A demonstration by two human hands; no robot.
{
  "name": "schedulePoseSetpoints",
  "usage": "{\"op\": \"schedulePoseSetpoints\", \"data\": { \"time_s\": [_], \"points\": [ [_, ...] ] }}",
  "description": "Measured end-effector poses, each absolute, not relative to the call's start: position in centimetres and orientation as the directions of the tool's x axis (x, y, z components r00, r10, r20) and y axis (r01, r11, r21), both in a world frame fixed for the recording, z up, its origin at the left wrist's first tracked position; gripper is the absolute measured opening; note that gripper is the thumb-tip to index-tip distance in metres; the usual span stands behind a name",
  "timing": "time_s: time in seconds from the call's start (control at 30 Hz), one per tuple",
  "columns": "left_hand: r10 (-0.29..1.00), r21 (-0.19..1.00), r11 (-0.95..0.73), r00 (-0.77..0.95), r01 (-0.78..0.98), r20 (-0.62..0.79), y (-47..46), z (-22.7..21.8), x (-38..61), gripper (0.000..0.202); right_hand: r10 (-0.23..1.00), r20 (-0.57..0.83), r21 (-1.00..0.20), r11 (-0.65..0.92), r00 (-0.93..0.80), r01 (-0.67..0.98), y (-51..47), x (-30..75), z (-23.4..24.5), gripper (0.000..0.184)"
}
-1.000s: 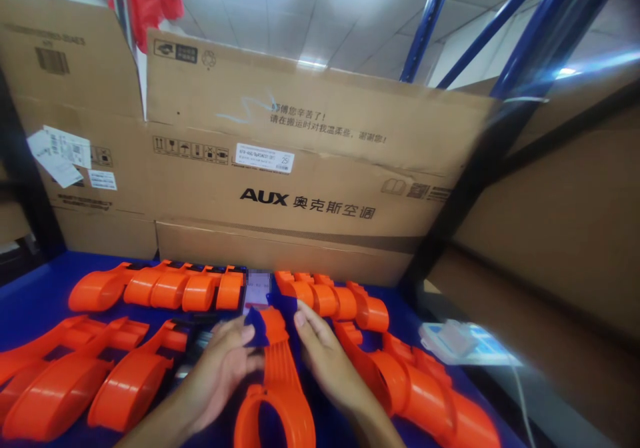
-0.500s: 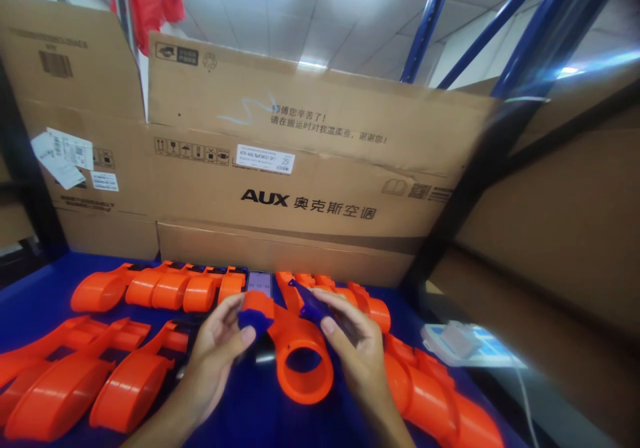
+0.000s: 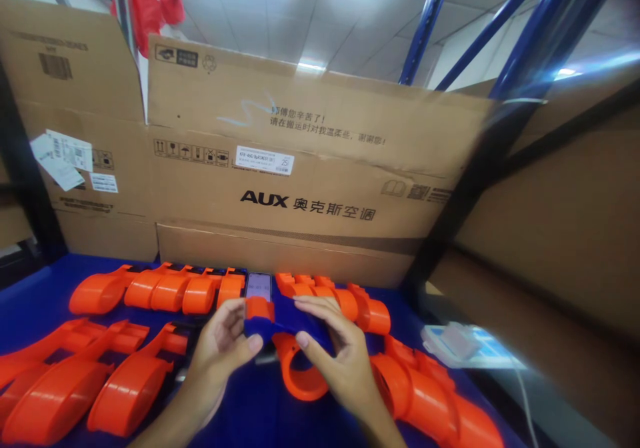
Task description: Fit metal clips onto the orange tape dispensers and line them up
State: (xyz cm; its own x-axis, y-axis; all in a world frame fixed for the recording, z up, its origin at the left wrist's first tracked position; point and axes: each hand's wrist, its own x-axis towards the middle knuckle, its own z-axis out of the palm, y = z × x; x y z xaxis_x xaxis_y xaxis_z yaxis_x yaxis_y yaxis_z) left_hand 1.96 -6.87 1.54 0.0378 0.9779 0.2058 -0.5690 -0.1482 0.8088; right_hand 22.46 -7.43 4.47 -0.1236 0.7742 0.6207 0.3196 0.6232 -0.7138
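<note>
My left hand [image 3: 225,351] is closed around the head end of an orange plastic tape dispenser [image 3: 287,385]. A round ring forms the dispenser's other end, pointing down and toward me. In my right hand [image 3: 343,351] is a blue plastic piece [image 3: 295,315], gripped between thumb and fingers. It lies over the dispenser's middle and hides that part. More blue shows by my left thumb; whether it belongs to the same piece I cannot tell. Behind the hands a phone [image 3: 259,286] stands with its screen lit.
Rows of orange dispensers lie at the back left [image 3: 167,290], front left [image 3: 60,385], back right [image 3: 375,313] and front right [image 3: 430,401] on the blue surface [image 3: 240,415]. A large cardboard box [image 3: 200,201] walls off the back. A pale plastic case [image 3: 475,345] sits at right.
My right hand has turned the blue piece and brought it left, over the dispenser's middle. Less of the orange shows now. The left hand has stayed nearly in place.
</note>
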Motion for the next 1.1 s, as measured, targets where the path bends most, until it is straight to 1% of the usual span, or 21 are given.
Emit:
{"op": "schedulePoseSetpoints", "data": {
  "time_s": [0.23,0.33,0.4,0.5,0.6,0.73,0.8,0.9,1.1],
  "points": [
    [0.965,0.799,-0.167,0.069,-0.578,0.252,-6.5,1.1,1.6,0.056,0.809,0.569,-0.748,0.583,-0.147,0.317,-7.5,22.5,4.1,0.033],
    [0.948,0.785,-0.198,0.091,-0.587,0.306,-6.4,0.6,1.4,0.060,0.811,0.556,-0.748,0.584,-0.182,0.314,-7.7,22.6,3.8,0.044],
    [0.932,0.775,-0.224,0.103,-0.591,0.348,-6.5,0.3,1.2,0.063,0.801,0.554,-0.721,0.598,-0.228,0.349,-7.9,22.7,3.9,0.054],
    [0.908,0.768,-0.254,0.129,-0.587,0.399,-6.5,0.0,1.0,0.065,0.768,0.568,-0.613,0.635,-0.295,0.470,-8.1,22.7,4.2,0.064],
    [0.889,0.793,-0.302,0.143,-0.529,0.435,-6.5,0.0,0.9,0.065,0.698,0.628,-0.434,0.681,-0.343,0.590,-8.1,22.6,4.1,0.072],
    [0.898,0.858,-0.374,0.096,-0.351,0.430,-6.5,0.3,0.9,0.045,0.533,0.725,-0.162,0.748,-0.436,0.644,-7.9,22.4,3.5,0.069],
    [0.907,0.882,-0.380,0.075,-0.279,0.415,-6.6,0.4,0.8,0.037,0.490,0.730,-0.078,0.753,-0.477,0.653,-7.8,22.3,3.3,0.067],
    [0.908,0.890,-0.391,0.056,-0.236,0.414,-6.7,0.5,0.6,0.036,0.481,0.723,-0.037,0.743,-0.496,0.668,-7.7,22.2,3.2,0.067],
    [0.912,0.894,-0.390,0.037,-0.220,0.408,-6.6,0.6,0.4,0.038,0.458,0.733,-0.019,0.753,-0.503,0.658,-7.7,22.1,3.3,0.067]
  ]
}}
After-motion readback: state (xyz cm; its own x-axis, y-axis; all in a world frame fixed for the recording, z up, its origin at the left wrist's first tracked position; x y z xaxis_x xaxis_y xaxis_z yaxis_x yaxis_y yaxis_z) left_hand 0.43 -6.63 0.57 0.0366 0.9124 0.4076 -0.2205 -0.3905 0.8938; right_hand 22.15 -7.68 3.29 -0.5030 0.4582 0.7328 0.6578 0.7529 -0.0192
